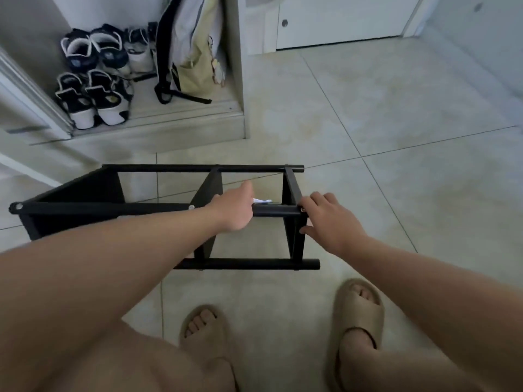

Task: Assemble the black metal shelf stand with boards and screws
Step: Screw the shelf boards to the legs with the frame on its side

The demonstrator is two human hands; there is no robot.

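The black metal shelf stand (pixel 158 207) lies on its side on the tiled floor, its black boards standing on edge between the tubes. My left hand (pixel 235 207) grips the near upper tube, fingers wrapped over it. My right hand (pixel 328 219) is at the right end of that tube, fingertips on a silver screw (pixel 303 210) and thumb against the end board's edge. Another screw head (pixel 191 207) shows on the tube, and a third (pixel 19 205) at its left end. A small white thing (pixel 261 200) peeks out beyond my left hand.
Several shoes (pixel 93 77) and a backpack (pixel 192 46) sit in a raised alcove at the back left. A white door (pixel 339 21) stands at the back. My feet in beige slides (pixel 356 315) are just below the stand. Open tiled floor extends to the right.
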